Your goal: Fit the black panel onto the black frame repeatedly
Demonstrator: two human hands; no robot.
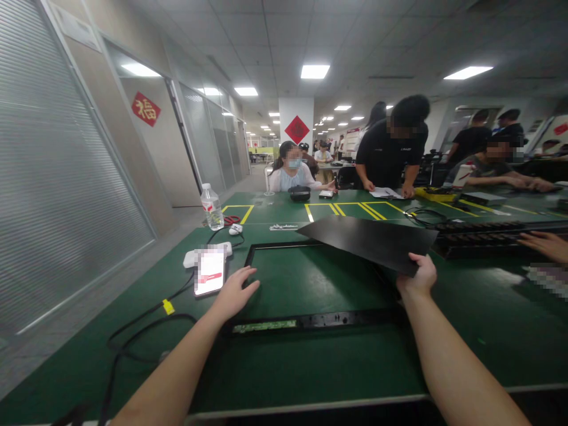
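Observation:
A thin black rectangular frame (310, 320) lies flat on the green table (465, 319), its near bar carrying a narrow green circuit strip (265, 326). My left hand (234, 293) rests open on the frame's left side, fingers stretched out. My right hand (418, 277) is closed on the near edge of a flat black panel (368, 238), which it holds tilted above the frame's far right corner.
A phone (210, 271) lies left of the frame with a white charger, black cables (137, 331), a water bottle (212, 207) and red scissors (231, 220) beyond. Black trays (483, 234) and another person's hand (545, 244) are at right. Several people work at the far tables.

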